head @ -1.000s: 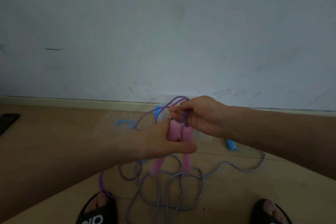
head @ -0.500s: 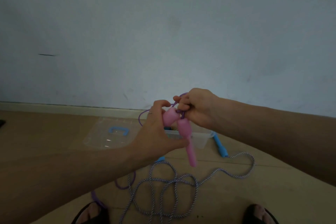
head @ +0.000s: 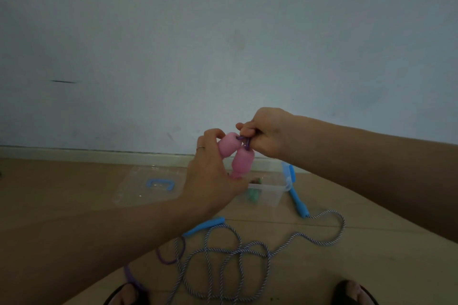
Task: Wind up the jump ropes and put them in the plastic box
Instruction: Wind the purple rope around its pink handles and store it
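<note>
My left hand (head: 213, 176) grips the two pink handles (head: 241, 158) of a jump rope, held side by side at chest height. Right beside their tops, my right hand (head: 266, 135) pinches the purple cord (head: 244, 141) where it leaves the handles. More purple cord (head: 171, 254) hangs down and loops on the floor under my left forearm. A second rope, white and blue twisted cord (head: 238, 252) with blue handles (head: 298, 204), lies loose on the floor. The clear plastic box (head: 269, 194) stands open behind my hands, with something green inside.
The box's clear lid (head: 148, 188) with a blue handle lies flat on the floor to the left of the box. A pale wall and skirting board (head: 99, 153) run across behind. My feet in black sandals (head: 357, 292) show at the bottom edge.
Both hands have risen with the pink handles. The purple loop above my right hand has been drawn in tight against the handle tops. The view has tilted slightly upward.
</note>
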### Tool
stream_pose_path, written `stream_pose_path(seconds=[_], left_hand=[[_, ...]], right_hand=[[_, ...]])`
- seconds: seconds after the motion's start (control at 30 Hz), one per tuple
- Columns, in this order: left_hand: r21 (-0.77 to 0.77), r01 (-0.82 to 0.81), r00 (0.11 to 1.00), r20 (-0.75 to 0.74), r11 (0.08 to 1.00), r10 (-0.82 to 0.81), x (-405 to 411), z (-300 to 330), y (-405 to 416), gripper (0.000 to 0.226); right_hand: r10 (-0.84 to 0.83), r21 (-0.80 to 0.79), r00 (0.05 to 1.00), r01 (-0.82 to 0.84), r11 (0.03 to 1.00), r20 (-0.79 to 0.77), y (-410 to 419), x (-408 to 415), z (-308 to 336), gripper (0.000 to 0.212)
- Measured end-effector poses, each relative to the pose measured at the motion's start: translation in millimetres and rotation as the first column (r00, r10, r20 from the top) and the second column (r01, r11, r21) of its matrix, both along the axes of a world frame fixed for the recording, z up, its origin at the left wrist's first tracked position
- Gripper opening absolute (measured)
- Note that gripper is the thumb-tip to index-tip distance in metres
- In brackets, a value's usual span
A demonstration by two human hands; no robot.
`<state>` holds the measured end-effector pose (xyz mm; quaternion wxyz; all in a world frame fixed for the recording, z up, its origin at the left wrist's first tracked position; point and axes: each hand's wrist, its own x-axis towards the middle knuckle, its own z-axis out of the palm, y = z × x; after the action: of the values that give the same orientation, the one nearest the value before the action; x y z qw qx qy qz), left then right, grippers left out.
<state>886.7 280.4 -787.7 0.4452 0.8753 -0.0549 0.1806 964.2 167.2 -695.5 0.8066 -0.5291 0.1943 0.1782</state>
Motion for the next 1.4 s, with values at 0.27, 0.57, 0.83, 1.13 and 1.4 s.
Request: stream_pose_path(seconds=[0.27,0.57,0.83,1.13,1.4], left_hand=[[0.446,0.185,0.983,-0.092,0.876,-0.16,8.1,15.7,34.7,0.035],[0.736,0.249,0.968,-0.177,0.629,-0.177,-20.2,11.4,54.9,0.031],[0.75,0.235,0.972,-0.191,0.619,-0.138,-12.8,13.6,34.4,0.033],[0.756,0.093,0.994,-0.107,0.648,-0.018,-8.1,7.9,55.7,0.025],[0.539,0.131,0.954,-0.296,0.832,0.041,-13.8,24.0,48.5,0.026]], right_hand=[[0.273,-0.296,0.96,-0.242,0.924,0.065,-26.6,-7.6,-4.5,0.027],[0.743,-0.883,0.613,-0.152,0.445,0.269,-53.4,-40.9,-68.1,0.037],[0.847,-0.931,0.444,-0.073,0.359,0.292,-36.1,-56.1,-77.4,0.031],[0.765,-0.889,0.515,-0.013,0.457,0.386,-30.9,-37.0,-79.7,0.046],[0.719,-0.848,0.461,0.177,0.5,0.52,-45.8,-33.2,-78.8,0.033]])
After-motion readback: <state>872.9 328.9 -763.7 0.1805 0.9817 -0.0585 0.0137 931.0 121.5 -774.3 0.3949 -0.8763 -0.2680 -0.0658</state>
